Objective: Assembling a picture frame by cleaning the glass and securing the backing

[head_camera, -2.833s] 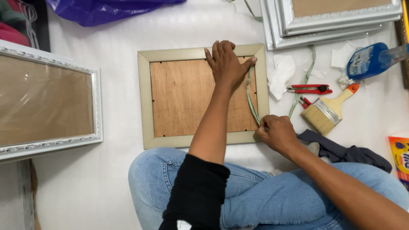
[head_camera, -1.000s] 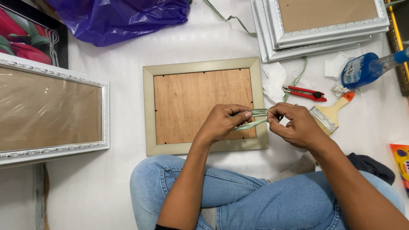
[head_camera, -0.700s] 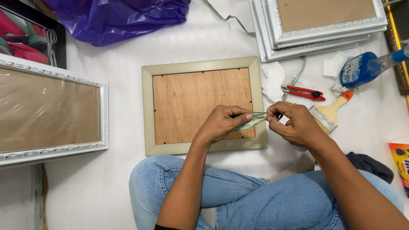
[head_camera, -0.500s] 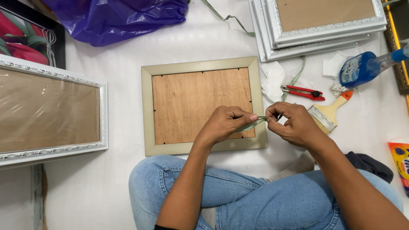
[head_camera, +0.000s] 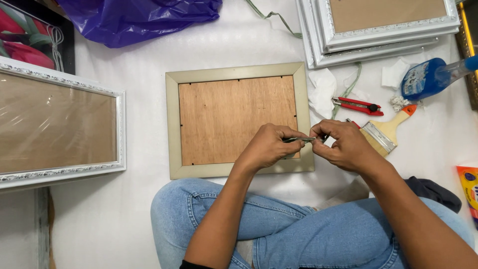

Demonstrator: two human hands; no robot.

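Head view, looking straight down. Pinching a thin green cord (head_camera: 300, 140) between both hands over the right rail of a pale beige wooden picture frame with a brown plywood back (head_camera: 234, 119), lying face down. Left hand (head_camera: 268, 145) closing its grip on the cord with thumb and curled fingers; right hand (head_camera: 343, 144) doing the same from the other end, fingertips nearly meeting the left ones. Showing only a short stretch of cord between the two grips, the rest staying hidden inside the fingers, so hard to say how it is running or whether it is tied to the frame.

Sitting cross-legged in blue jeans (head_camera: 318, 234) on a white floor covering (head_camera: 139, 149), knees cut off by the lower edge. Lying just right of the frame: a crumpled white tissue (head_camera: 322, 89), a red utility knife (head_camera: 357, 105), a wooden-handled flat paintbrush with an orange tip (head_camera: 386, 132). Resting further right, a blue spray bottle (head_camera: 428, 77), its nozzle cut off. Stacking at upper right, white ornate frames (head_camera: 378, 37), partly out of view. Leaning in from the left, a large white ornate frame wrapped in clear film (head_camera: 59, 129), also cropped. Bunching at the top, a purple plastic bag (head_camera: 139, 17). Peeking in at far right, a dark cloth (head_camera: 433, 192) and a colourful packet (head_camera: 468, 192), too cropped to identify.
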